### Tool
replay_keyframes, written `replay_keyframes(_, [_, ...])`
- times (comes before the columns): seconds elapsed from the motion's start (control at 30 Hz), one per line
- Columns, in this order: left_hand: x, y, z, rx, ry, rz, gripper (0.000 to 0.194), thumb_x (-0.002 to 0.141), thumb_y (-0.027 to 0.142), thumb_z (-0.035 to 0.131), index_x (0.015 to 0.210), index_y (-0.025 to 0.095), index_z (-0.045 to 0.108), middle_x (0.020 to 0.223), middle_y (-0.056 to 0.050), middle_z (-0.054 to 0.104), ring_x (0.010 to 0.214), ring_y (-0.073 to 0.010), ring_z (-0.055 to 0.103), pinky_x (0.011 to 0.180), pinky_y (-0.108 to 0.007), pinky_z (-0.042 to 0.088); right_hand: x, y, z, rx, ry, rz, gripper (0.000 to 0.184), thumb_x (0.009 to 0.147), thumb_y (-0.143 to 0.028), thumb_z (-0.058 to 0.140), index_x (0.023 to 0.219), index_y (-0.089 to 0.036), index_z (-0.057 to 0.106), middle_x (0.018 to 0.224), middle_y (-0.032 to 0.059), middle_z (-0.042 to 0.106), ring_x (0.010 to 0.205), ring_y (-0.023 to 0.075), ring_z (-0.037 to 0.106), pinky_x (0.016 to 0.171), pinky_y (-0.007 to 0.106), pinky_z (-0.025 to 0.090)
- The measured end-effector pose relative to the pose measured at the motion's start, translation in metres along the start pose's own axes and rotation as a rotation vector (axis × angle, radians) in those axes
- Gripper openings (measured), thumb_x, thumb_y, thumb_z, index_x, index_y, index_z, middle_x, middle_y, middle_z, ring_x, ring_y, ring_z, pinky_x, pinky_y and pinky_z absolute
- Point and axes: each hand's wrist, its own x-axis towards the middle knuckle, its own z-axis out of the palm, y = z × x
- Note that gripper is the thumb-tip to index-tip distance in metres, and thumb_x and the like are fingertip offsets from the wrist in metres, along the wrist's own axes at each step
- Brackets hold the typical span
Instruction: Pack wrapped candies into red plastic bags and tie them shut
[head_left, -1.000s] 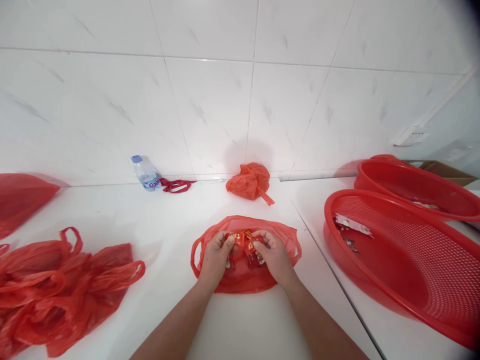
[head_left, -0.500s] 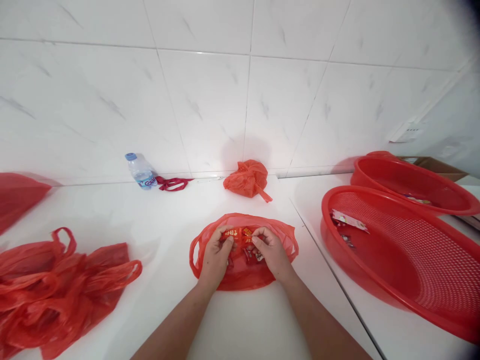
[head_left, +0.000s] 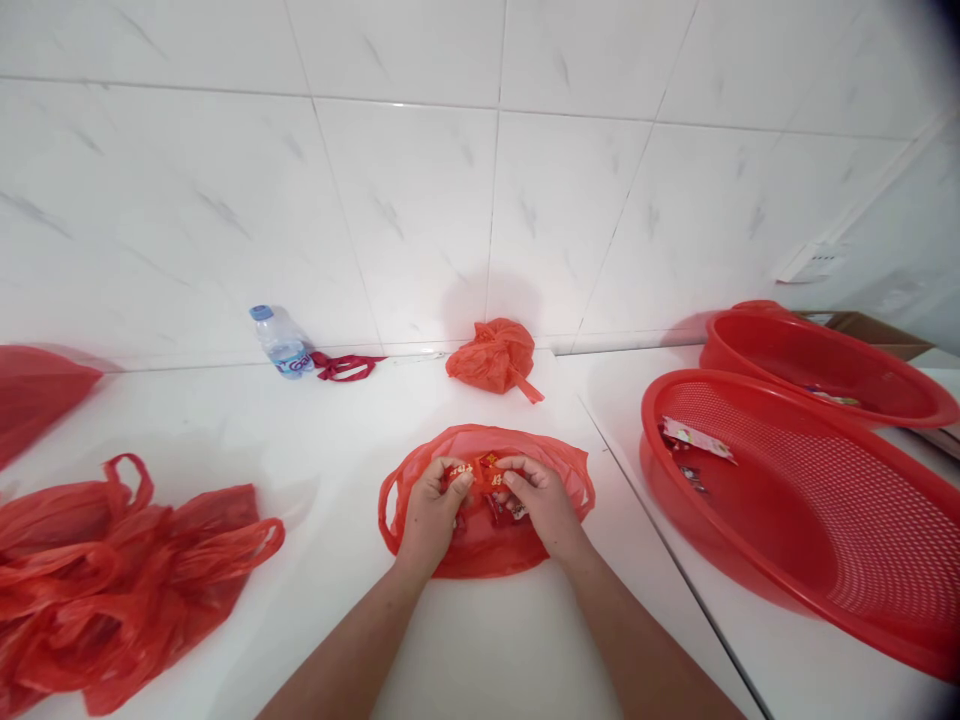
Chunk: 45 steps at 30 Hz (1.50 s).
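Between my two hands are small red snack packets (head_left: 481, 470) with yellow-white print, apparently joined in a strip. My left hand (head_left: 433, 510) pinches the left end between thumb and fingers. The right end is pinched by my right hand (head_left: 544, 503). Both hands are over the mouth of an open red plastic bag (head_left: 495, 565) lying on the white table. Inside the bag, below the fingers, several small dark red wrapped pieces (head_left: 499, 510) partly show; my hands hide the rest.
A tied red bag (head_left: 493, 357) sits by the tiled wall. A water bottle (head_left: 281, 345) and dark red ribbon (head_left: 349, 367) lie left of it. Crumpled red bags (head_left: 127, 590) cover the left side. At right stand a red basket (head_left: 780, 520) holding a few packets and another basket (head_left: 817, 350).
My fingers have shifted slightly on the red packets, covering more of the left one. The bag and everything around it stay in place.
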Motion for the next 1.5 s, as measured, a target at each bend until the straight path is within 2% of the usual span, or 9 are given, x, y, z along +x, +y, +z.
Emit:
replay_keyframes(0.13, [-0.0003, -0.0001, -0.0005, -0.010, -0.005, 0.039, 0.023, 0.081, 0.044, 0.052, 0.076, 0.022, 0.053, 0.057, 0.004, 0.053, 0.049, -0.0117, 0.044, 0.047, -0.023, 0.036, -0.0029, -0.0038, 0.0012, 0.001, -0.032, -0.039, 0.031, 0.075, -0.034, 0.062, 0.104, -0.022, 0.060, 0.067, -0.0019, 0.060, 0.061, 0.0138, 0.057, 0.055, 0.025, 0.045])
replay_keyframes(0.27, [-0.0009, 0.0004, -0.0016, -0.015, -0.034, 0.119, 0.036, 0.085, 0.046, 0.045, 0.059, 0.021, 0.046, 0.055, 0.002, 0.051, 0.050, -0.0127, 0.043, 0.050, -0.025, 0.036, -0.0034, -0.0021, 0.0024, -0.001, -0.041, -0.049, 0.028, 0.075, -0.034, 0.064, 0.100, -0.022, 0.060, 0.065, -0.0024, 0.060, 0.061, 0.0135, 0.056, 0.056, 0.025, 0.045])
replay_keyframes(0.67, [-0.0025, -0.0015, -0.0022, 0.006, -0.010, 0.101, 0.043, 0.085, 0.052, 0.042, 0.055, 0.022, 0.044, 0.053, 0.001, 0.050, 0.050, -0.0153, 0.045, 0.050, -0.027, 0.035, -0.0037, -0.0044, 0.0026, -0.042, -0.005, -0.098, 0.033, 0.078, -0.036, 0.060, 0.108, -0.023, 0.061, 0.067, -0.0029, 0.057, 0.055, 0.0120, 0.050, 0.054, 0.026, 0.044])
replay_keyframes(0.83, [-0.0021, -0.0040, -0.0023, -0.005, 0.020, 0.105, 0.036, 0.086, 0.049, 0.043, 0.062, 0.022, 0.047, 0.057, 0.002, 0.050, 0.052, -0.0142, 0.044, 0.050, -0.026, 0.036, -0.0040, -0.0032, 0.0019, -0.048, -0.018, -0.102, 0.027, 0.080, -0.036, 0.057, 0.104, -0.024, 0.063, 0.069, -0.0019, 0.059, 0.057, 0.0122, 0.052, 0.055, 0.025, 0.044])
replay_keyframes(1.03, [-0.0015, -0.0046, -0.0017, -0.021, 0.026, 0.092, 0.026, 0.086, 0.046, 0.046, 0.076, 0.022, 0.052, 0.066, 0.002, 0.053, 0.059, -0.0131, 0.048, 0.051, -0.023, 0.038, -0.0043, -0.0013, 0.0023, -0.078, -0.028, -0.086, 0.036, 0.076, -0.030, 0.060, 0.112, -0.025, 0.059, 0.090, 0.0012, 0.063, 0.070, 0.0139, 0.058, 0.059, 0.026, 0.047])
replay_keyframes(1.2, [-0.0012, -0.0052, -0.0003, -0.034, 0.021, 0.069, 0.022, 0.082, 0.044, 0.053, 0.087, 0.023, 0.054, 0.071, 0.003, 0.054, 0.058, -0.0114, 0.048, 0.049, -0.021, 0.039, -0.0028, 0.0023, 0.0024, -0.087, -0.030, -0.085, 0.033, 0.077, -0.029, 0.059, 0.109, -0.024, 0.060, 0.085, 0.0006, 0.063, 0.070, 0.0142, 0.058, 0.062, 0.027, 0.048])
replay_keyframes(1.33, [-0.0006, -0.0063, 0.0005, -0.023, 0.033, 0.088, 0.023, 0.078, 0.038, 0.058, 0.094, 0.022, 0.055, 0.066, 0.004, 0.053, 0.053, -0.0093, 0.045, 0.050, -0.020, 0.040, -0.0025, 0.0032, 0.0026, -0.105, -0.021, -0.099, 0.028, 0.077, -0.029, 0.058, 0.105, -0.023, 0.060, 0.083, 0.0003, 0.063, 0.068, 0.0137, 0.058, 0.061, 0.027, 0.047])
replay_keyframes(1.5, [-0.0008, -0.0054, 0.0019, -0.005, 0.036, 0.043, 0.022, 0.076, 0.036, 0.060, 0.092, 0.021, 0.055, 0.062, 0.006, 0.048, 0.048, -0.0075, 0.041, 0.045, -0.018, 0.037, -0.0035, 0.0013, 0.0035, -0.120, -0.022, -0.134, 0.022, 0.077, -0.026, 0.058, 0.098, -0.022, 0.062, 0.084, -0.0004, 0.064, 0.070, 0.0126, 0.058, 0.065, 0.026, 0.048])
